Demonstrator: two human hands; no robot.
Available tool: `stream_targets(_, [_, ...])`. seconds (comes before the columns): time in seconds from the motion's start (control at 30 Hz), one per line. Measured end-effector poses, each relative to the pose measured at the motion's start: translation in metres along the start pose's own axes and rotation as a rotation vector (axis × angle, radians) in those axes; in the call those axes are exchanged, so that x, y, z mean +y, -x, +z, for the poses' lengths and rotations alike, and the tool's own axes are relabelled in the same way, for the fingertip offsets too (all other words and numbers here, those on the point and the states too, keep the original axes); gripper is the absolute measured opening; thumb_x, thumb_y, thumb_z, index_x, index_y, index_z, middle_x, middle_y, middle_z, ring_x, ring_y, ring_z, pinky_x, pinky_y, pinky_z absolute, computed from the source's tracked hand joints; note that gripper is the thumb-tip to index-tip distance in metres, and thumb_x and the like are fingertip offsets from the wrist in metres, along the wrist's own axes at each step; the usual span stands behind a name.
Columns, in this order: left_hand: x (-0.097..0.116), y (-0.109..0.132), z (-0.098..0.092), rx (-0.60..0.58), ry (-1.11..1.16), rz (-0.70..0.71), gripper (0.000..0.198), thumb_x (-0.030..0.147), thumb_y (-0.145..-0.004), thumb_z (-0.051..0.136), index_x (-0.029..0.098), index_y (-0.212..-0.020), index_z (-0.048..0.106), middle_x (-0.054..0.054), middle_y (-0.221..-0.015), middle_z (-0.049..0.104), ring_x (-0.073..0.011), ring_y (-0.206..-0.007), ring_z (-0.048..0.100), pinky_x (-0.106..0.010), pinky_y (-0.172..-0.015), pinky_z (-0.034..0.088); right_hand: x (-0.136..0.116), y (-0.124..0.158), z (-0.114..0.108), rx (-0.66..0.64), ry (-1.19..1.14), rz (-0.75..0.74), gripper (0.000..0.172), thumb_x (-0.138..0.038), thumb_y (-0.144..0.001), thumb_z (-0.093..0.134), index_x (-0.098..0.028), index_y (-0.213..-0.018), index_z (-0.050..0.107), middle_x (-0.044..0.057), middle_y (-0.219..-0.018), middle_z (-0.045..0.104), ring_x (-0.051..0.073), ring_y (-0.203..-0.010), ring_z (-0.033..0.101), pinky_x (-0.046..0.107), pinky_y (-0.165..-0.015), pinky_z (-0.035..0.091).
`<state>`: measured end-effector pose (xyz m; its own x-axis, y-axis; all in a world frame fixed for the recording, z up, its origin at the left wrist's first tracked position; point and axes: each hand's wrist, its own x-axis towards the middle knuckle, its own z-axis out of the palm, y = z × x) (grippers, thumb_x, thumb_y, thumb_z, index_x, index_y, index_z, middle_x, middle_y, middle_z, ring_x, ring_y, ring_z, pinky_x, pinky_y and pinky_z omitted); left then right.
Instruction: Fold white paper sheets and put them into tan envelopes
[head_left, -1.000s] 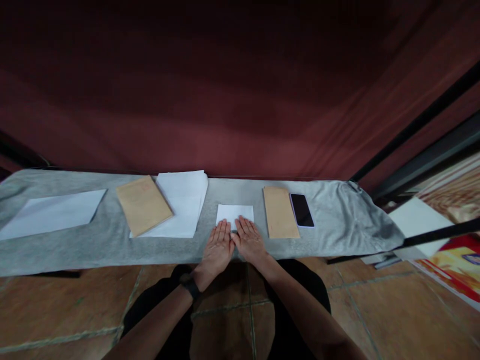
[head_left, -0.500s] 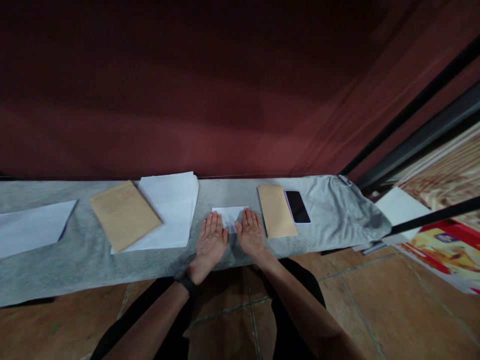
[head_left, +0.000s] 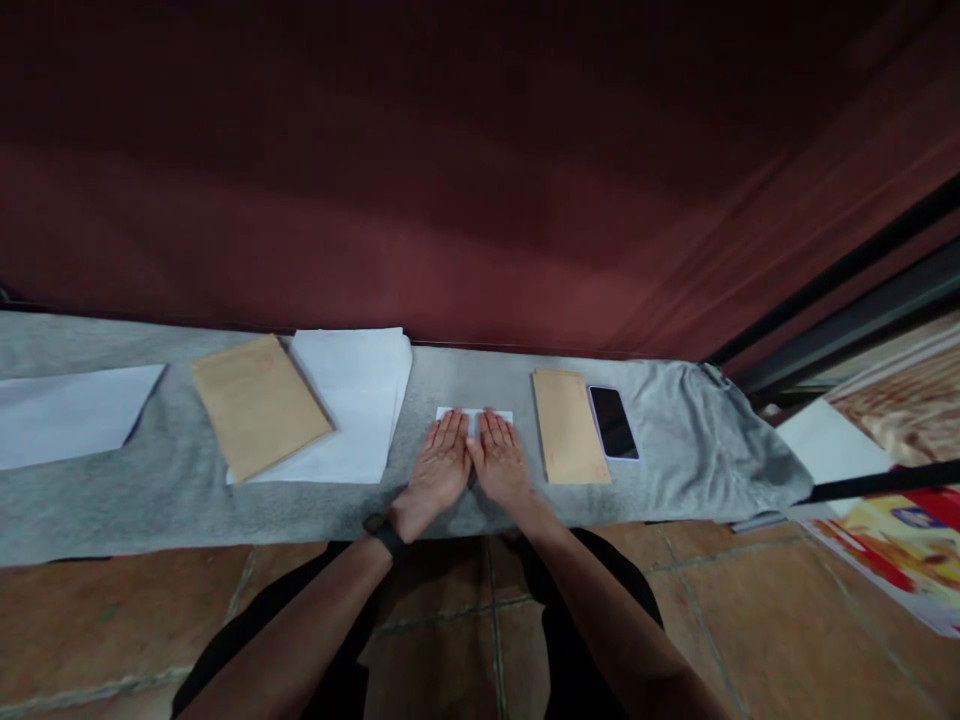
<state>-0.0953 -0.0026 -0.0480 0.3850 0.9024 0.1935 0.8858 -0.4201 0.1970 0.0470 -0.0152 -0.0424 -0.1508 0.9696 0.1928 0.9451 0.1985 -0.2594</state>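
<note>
A small white piece of paper (head_left: 473, 420), which looks folded, lies on the grey cloth in front of me, mostly covered by my hands. My left hand (head_left: 444, 462) rests flat on its left part, fingers stretched forward. Beside it, my right hand (head_left: 499, 460) lies flat on the right part, its thumb touching or nearly touching the left hand. Neither hand grips anything. Just right of the hands is a narrow stack of brown envelopes (head_left: 571, 427), with a smartphone (head_left: 614, 423) along its right side.
To the left, a larger brown envelope (head_left: 259, 405) overlaps white paper sheets (head_left: 349, 400). Another white sheet (head_left: 71, 415) lies at far left. Grey cloth (head_left: 450, 372) covers the narrow bench against a dark red wall (head_left: 450, 240). Black bars and a colourful box (head_left: 911, 545) are at right.
My hands have drawn closer together on the small paper, covering more of its middle. Both remain flat. The camera view has tilted slightly.
</note>
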Motion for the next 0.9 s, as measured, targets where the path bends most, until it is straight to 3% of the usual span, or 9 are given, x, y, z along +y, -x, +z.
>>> stream_targets(0.5, [-0.001, -0.005, -0.005, 0.005, -0.033, -0.164, 0.064, 0.037, -0.103, 0.033, 0.0, -0.154, 0.036, -0.022, -0.164, 0.033, -0.0309, -0.156, 0.026, -0.049, -0.128, 0.019, 0.009, 0.01, 0.007, 0.098, 0.055, 0.104, 0.069, -0.045, -0.107, 0.037, 0.002, -0.157, 0.033, 0.025, -0.162, 0.033, 0.035, -0.152, 0.033, 0.052, -0.124, 0.027])
stream_targets(0.77, [-0.006, 0.003, -0.001, 0.05, -0.012, -0.137, 0.064, 0.038, -0.103, 0.032, 0.0, -0.154, 0.037, -0.023, -0.163, 0.035, -0.0325, -0.154, 0.029, -0.052, -0.127, 0.022, 0.011, 0.012, 0.002, 0.07, 0.035, 0.157, 0.062, -0.035, -0.107, 0.037, 0.001, -0.158, 0.032, 0.024, -0.163, 0.031, 0.033, -0.154, 0.03, 0.053, -0.125, 0.026])
stream_targets(0.9, [-0.003, 0.01, 0.001, 0.112, -0.007, -0.058, 0.062, 0.033, -0.103, 0.031, 0.001, -0.155, 0.035, -0.023, -0.162, 0.036, -0.0309, -0.155, 0.027, -0.054, -0.127, 0.023, 0.007, 0.009, -0.003, 0.048, -0.03, 0.1, 0.06, -0.035, -0.107, 0.034, -0.002, -0.158, 0.034, 0.021, -0.164, 0.031, 0.032, -0.155, 0.027, 0.055, -0.125, 0.024])
